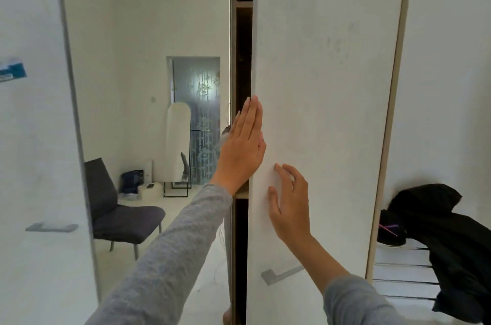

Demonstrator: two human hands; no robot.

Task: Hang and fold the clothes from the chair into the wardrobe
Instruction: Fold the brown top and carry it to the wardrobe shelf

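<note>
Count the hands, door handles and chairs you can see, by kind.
Hands: 2, left hand and right hand
Door handles: 2, left door's handle and middle door's handle
Chairs: 1, grey chair
Total: 5

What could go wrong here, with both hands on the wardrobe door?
1. The left hand lies flat along the free edge of the wardrobe door, right beside the dark gap. Its fingers could get pinched if the door swings shut.
2. The black garment droops loosely over a white slatted surface and may slide off.
</note>
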